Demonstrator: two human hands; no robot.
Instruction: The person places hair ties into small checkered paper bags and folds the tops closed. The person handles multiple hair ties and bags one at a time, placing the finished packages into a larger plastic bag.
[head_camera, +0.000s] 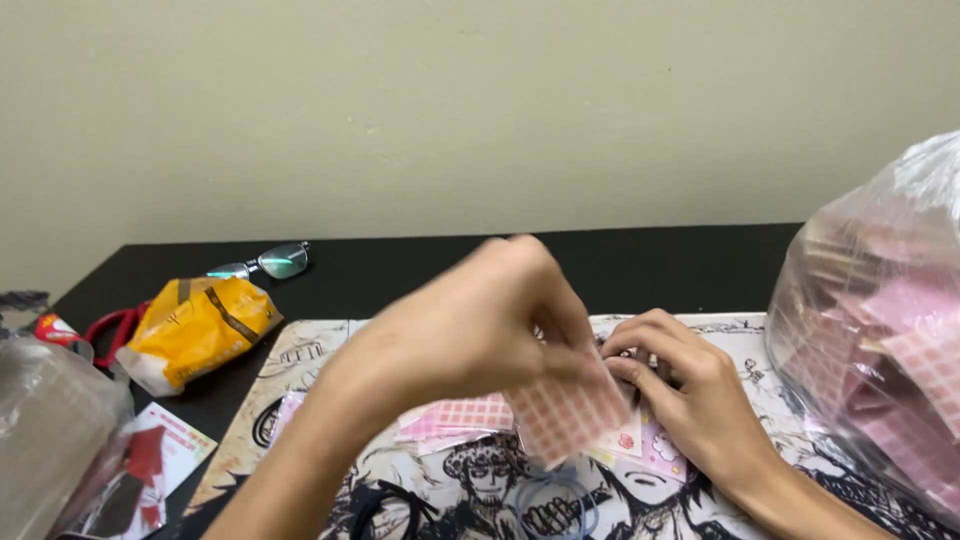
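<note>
Head view: left hand (470, 320) raised over the mat (300, 360), fingers pinched on a pink grid sheet (565, 415); sheet hangs down from the fingertips, tilted, its lower edge just above the mat. Right hand (690, 385) rests low on the mat, fingers curled and pressing on a small pink card (655, 445) that lies flat under the fingertips, just right of the hanging sheet; whether it actually pinches the card, cannot tell. More pink sheets (460, 415) lie flat on the mat behind and left of the held sheet. Blue hair tie (560, 505) on the mat below the sheet. Clear bag (880, 330) full of pink sheets at right edge. Yellow pouch (195, 325), red scissors (115, 325) and glasses (270, 262) on the black table (650, 265) at left, well apart from both hands
</note>
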